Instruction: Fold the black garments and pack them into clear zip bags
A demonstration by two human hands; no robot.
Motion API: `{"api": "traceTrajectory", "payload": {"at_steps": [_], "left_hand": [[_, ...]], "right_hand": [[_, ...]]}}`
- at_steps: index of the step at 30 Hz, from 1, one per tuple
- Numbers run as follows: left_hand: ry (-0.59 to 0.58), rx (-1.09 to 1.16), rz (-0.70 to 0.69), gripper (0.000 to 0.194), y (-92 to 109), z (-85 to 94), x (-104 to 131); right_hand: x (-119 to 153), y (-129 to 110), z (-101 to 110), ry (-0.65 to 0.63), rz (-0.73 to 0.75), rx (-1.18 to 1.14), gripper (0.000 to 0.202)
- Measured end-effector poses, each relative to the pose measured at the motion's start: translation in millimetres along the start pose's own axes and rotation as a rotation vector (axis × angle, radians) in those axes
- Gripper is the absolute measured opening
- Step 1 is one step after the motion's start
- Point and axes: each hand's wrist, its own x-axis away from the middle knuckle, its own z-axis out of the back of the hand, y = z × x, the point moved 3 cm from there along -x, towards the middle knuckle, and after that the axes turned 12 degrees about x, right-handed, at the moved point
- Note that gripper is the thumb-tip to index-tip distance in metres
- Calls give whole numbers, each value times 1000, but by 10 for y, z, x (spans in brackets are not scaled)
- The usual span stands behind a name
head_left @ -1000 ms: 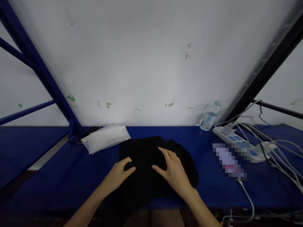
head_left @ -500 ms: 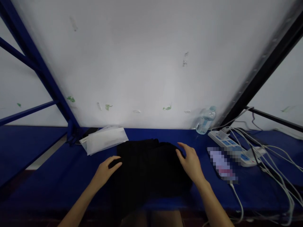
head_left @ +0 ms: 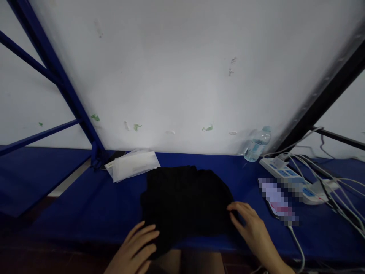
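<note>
A black garment, two-legged like shorts, lies spread on the blue tabletop, and its lower left part hangs over the front edge. My left hand rests at that lower left part, with fingers spread over the cloth. At the garment's right edge is my right hand, its fingertips and thumb touching the cloth with a gap between them. The dark fabric hides its seams and folds.
White envelopes or plastic sleeves lie back left. To the right are a water bottle, a power strip with tangled cables, and a phone on a charging cable. Blue and black frame posts flank the white wall.
My left hand has moved down from the garment's left side to its lower left part. My right hand has slid down the right edge. The view has shifted slightly left.
</note>
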Motion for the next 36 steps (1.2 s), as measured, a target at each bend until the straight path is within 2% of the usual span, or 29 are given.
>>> {"api": "traceTrajectory", "payload": {"at_steps": [3,6,9,12,14,16,17,18,19,21,23,24,26,29,31,34,36], "left_hand": [[-78,-138,-44,24,21,-170,110],[-108,-194,-37,25,-8,-249,160],[-102,-214,71,32,8,-241,219],[-91,-156,211,26,67,-177,250],[-13,-107,274,28,55,-86,198],[137,-105,372,31,-74,39,81],[222,-122,427,32,-179,102,6],[250,-133,494,33,-309,142,-73],[253,-157,532,36,-440,167,-156],[152,-185,560,42,-683,167,-309],[45,-164,568,39,-858,162,-426],[10,-133,575,34,-918,174,-477],[24,-50,612,27,-1011,248,-588],[154,15,701,29,-1180,405,-801],[196,10,747,32,-1339,444,-944],[198,-10,790,29,-1562,362,-1073],[228,-41,797,28,-1615,268,-1095]], "right_hand": [[122,61,-74,-50,40,39,13],[68,36,-55,-89,97,70,13],[0,7,38,-169,130,84,12],[-85,-20,148,-261,155,37,17],[-230,-86,208,-218,145,-13,21],[-455,-219,207,-119,118,-65,19],[-582,-313,161,-101,124,-92,19],[-707,-415,84,-122,135,-121,20],[-825,-516,-17,-165,153,-139,22],[-1024,-675,-237,-255,181,-122,33],[-1184,-742,-424,-312,175,-140,26],[-1261,-741,-492,-319,156,-153,19],[-1424,-694,-582,-306,99,-184,10],[-1674,-581,-651,-275,7,-224,17],[-1792,-493,-673,-254,-35,-241,23],[-1817,-311,-657,-213,-50,-241,31],[-1743,-165,-623,-205,-28,-223,35]]}}
